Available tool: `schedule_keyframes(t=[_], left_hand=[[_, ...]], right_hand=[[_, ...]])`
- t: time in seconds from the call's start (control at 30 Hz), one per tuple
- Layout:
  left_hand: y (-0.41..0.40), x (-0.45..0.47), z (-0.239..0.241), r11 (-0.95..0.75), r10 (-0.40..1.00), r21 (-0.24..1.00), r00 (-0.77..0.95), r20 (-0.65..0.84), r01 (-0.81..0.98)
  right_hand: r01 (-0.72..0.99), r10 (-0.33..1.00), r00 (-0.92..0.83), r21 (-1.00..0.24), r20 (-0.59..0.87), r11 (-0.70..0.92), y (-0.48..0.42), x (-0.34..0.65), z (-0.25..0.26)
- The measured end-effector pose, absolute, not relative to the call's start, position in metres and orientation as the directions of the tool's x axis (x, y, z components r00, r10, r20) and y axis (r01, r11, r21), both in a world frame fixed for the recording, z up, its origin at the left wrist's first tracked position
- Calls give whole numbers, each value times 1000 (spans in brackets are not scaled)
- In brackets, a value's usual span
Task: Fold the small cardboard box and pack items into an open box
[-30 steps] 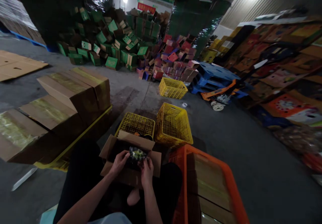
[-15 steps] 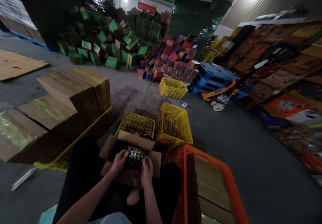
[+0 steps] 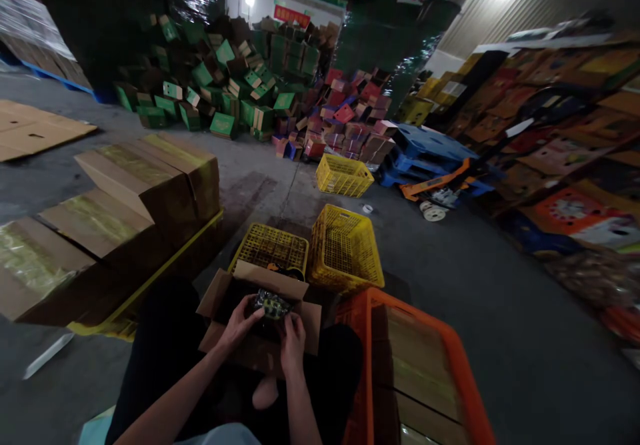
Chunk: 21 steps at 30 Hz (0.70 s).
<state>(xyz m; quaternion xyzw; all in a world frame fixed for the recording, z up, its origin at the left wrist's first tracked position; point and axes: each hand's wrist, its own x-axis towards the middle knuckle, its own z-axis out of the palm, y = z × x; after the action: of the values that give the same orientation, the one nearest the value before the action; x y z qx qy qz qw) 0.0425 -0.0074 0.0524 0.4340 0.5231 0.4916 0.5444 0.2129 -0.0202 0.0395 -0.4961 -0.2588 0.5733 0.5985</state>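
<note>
An open cardboard box [image 3: 245,351] sits between my knees with its flaps folded outward. Over its opening I hold a small shiny plastic packet [image 3: 273,303], dark with yellow-green patches; what is inside cannot be made out. My left hand [image 3: 243,321] grips the packet's left end, thumb laid on its front. At the right end, the fingers of my right hand [image 3: 293,338] pinch its edge. The inside of the box is dark and mostly hidden by my hands and the packet.
Taped cartons [image 3: 145,171] stand on a yellow crate at left. An orange crate [image 3: 367,365] holding cartons is by my right knee. Ahead are a yellow crate [image 3: 345,248], an upturned-looking yellow crate [image 3: 273,245] with a tape roll, and a pallet jack [image 3: 440,185].
My left thumb has moved inward onto the front of the packet, and the packet has shifted slightly to the right and tilted. The surroundings are the same.
</note>
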Motion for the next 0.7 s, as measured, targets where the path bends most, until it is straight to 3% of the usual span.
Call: schedule_keyframes(t=[0.3, 0.7], left_hand=[[-10, 42, 48, 121, 992, 974, 54, -113, -192], [-9, 40, 56, 170, 985, 980, 36, -167, -107]], right_hand=[[-365, 931, 223, -910, -290, -196, -21, 211, 42], [-449, 928, 205, -872, -311, -193, -21, 210, 48]])
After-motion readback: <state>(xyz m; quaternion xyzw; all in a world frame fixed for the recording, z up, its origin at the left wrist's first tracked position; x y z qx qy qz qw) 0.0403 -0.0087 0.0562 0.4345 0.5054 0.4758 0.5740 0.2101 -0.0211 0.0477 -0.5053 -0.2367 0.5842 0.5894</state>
